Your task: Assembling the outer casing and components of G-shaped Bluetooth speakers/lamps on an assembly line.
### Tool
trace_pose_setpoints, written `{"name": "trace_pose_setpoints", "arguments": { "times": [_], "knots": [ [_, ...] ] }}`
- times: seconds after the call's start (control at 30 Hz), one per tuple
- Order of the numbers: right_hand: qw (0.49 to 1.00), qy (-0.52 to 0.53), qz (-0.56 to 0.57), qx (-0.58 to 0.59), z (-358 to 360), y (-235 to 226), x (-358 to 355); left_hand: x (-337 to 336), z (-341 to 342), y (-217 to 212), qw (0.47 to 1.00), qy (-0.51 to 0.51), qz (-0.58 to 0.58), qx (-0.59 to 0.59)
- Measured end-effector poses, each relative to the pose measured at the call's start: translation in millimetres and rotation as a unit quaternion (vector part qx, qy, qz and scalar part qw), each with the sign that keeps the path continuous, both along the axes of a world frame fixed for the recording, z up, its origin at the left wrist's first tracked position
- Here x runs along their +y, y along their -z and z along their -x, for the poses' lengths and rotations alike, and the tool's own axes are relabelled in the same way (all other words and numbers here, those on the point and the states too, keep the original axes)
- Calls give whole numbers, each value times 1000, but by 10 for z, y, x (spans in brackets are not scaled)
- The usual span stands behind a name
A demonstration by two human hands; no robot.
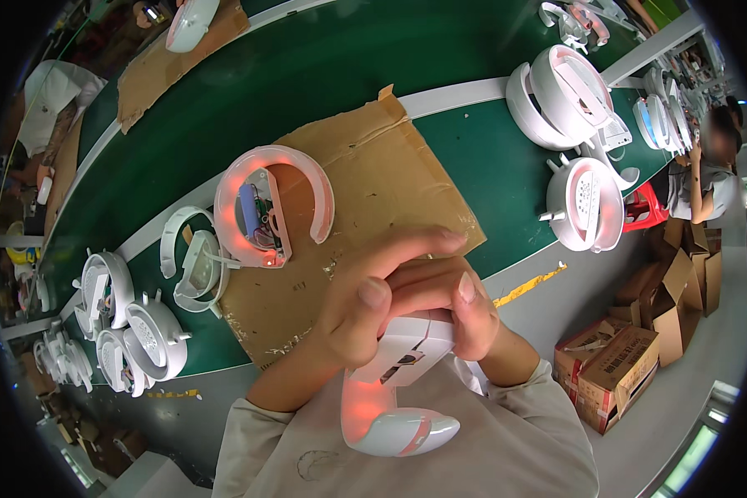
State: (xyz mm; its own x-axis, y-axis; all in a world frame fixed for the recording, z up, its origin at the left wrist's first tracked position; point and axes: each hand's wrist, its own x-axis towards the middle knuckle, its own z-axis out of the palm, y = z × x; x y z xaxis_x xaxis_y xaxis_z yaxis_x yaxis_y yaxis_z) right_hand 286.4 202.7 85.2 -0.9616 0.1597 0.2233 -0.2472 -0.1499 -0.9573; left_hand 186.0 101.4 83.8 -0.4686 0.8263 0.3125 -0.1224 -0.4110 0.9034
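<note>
Close to my body, both hands are closed around a white curved device [407,353] with a boxy white end and a thin dark seam. Its lower bend glows red and finishes in a glossy rounded tip. My left hand [353,311] wraps its upper left side, while my right hand [473,319] presses the right side; the fingers overlap across the top and hide that part. Beyond them, on a brown cardboard sheet [382,183], lies a C-shaped unit [319,195] lit red, its housing uncovered to show wires, a circuit board and a blue-violet part.
White shell parts [201,270] lie at the cardboard's left edge. Round white assemblies [153,336] sit left, with more stacked [568,95] at right on the green table [473,153]. Cardboard boxes [610,365] stand on the floor at right. Another person [705,183] is at far right.
</note>
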Motion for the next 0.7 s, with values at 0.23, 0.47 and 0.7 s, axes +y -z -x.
{"name": "trace_pose_setpoints", "arguments": {
  "times": [0.23, 0.47, 0.7],
  "knots": [
    [996, 62, -58, 6, 28, -74, -2, 73, -125, 61, 992, -85, -27, 86],
    [983, 156, -12, -93, 13, -122, 230, 286, 333, -123, 973, -49, 117, 192],
    [883, 440, -147, -73, 42, -20, 241, 140, 120, -390, 898, -206, 64, 383]
  ]
}}
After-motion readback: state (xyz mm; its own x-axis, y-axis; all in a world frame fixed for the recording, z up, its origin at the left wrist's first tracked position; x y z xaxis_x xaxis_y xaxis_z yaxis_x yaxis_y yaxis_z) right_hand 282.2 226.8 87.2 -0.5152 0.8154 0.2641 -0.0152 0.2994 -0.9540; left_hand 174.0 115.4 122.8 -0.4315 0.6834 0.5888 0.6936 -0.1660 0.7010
